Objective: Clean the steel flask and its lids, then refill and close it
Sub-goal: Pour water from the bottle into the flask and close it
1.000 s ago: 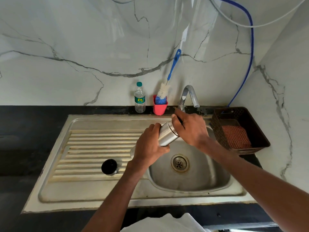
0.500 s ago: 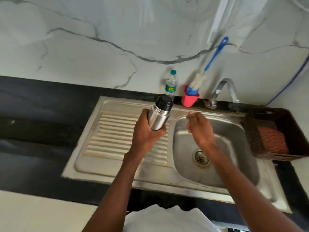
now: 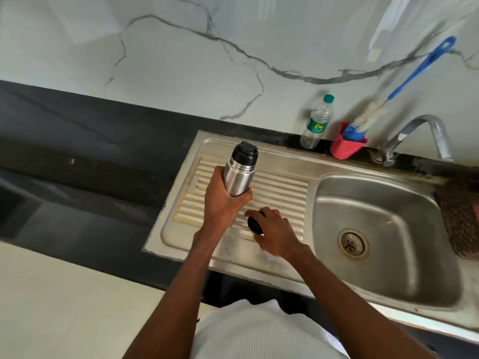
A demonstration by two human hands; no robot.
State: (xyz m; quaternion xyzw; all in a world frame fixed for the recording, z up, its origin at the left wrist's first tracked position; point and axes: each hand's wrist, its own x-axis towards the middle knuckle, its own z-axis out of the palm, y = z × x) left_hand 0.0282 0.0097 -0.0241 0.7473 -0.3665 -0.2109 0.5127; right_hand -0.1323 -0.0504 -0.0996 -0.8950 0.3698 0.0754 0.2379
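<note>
I am gripping the steel flask (image 3: 238,174) upright in my left hand (image 3: 223,203), its inner stopper on, above the draining board (image 3: 280,187). My right hand (image 3: 274,231) is curling its fingers (image 3: 255,212) round the black outer lid (image 3: 255,224), lying at five o'clock from the flask.

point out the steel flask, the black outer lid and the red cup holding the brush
steel flask (image 3: 237,177): head view, on the bare steel body above the left hand's grip
black outer lid (image 3: 254,224): head view, on its dark rounded side beside the right hand's fingers
red cup (image 3: 343,149): head view, on its front wall
</note>
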